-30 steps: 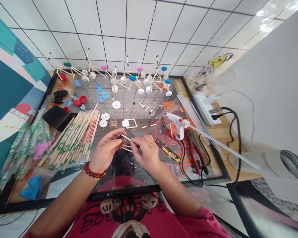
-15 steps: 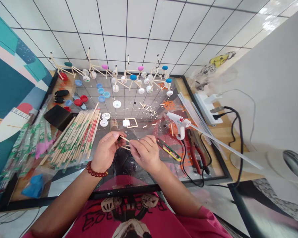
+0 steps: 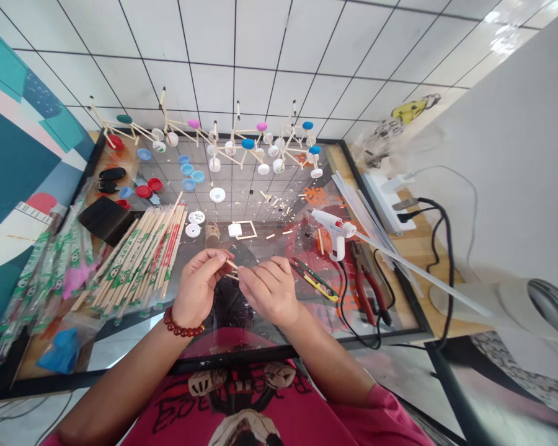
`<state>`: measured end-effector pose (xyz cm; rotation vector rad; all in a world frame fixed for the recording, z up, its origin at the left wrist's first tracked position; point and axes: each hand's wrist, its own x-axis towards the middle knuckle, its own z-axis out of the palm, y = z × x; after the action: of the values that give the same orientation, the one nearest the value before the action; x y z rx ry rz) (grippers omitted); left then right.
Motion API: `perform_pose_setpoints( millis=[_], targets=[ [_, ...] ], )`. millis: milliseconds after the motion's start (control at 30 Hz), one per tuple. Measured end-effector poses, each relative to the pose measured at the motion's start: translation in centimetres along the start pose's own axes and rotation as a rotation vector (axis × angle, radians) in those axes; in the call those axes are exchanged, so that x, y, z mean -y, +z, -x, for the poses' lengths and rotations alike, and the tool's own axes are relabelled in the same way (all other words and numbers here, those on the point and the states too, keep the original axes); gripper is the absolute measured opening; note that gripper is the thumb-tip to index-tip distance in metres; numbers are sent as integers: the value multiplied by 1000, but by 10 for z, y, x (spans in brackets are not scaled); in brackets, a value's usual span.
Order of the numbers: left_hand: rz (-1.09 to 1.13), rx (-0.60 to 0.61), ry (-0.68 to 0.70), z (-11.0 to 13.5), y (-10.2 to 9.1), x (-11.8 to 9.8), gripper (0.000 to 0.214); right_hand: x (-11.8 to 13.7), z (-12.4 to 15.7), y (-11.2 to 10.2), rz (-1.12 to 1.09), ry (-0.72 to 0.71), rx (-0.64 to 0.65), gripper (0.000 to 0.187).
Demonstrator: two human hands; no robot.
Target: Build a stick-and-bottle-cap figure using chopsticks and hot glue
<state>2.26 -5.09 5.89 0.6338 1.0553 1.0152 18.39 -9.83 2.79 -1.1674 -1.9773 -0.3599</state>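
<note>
My left hand (image 3: 199,286), with a red bead bracelet on the wrist, and my right hand (image 3: 267,291) meet over the near middle of the glass table top (image 3: 260,217). Both pinch short wooden stick pieces (image 3: 233,266) held between their fingertips. Just beyond the hands lie a small square stick frame (image 3: 246,230), a white cap (image 3: 193,230) and scattered stick offcuts. A white hot glue gun (image 3: 333,230) stands to the right of my right hand, with a long glue stick in its back end.
Wrapped chopsticks (image 3: 142,254) lie in a pile at left beside a black box (image 3: 103,218). Red pliers (image 3: 367,285) and a yellow-green cutter (image 3: 316,282) lie at right. Stick-and-cap models (image 3: 242,145) line the far edge. Loose bottle caps (image 3: 188,176), power strip (image 3: 385,198), cables.
Both hands have drawn slightly closer together and shifted a little left; the stick pieces between the fingertips are now more covered by the fingers.
</note>
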Motion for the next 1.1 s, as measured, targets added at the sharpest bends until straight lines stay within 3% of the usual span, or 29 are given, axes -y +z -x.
perform_pose_setpoints(
  millis=[333,633,1100],
  targets=[
    [-22,-17,9,-1,-3,3,19,0,0,1,49,15,-6,13],
    [-103,-68,132,0,-1,2,18,-3,0,2,39,41,4,28],
    [-90,-37,92,2,0,4,19,-2,-2,-2,50,33,-7,16]
  ],
)
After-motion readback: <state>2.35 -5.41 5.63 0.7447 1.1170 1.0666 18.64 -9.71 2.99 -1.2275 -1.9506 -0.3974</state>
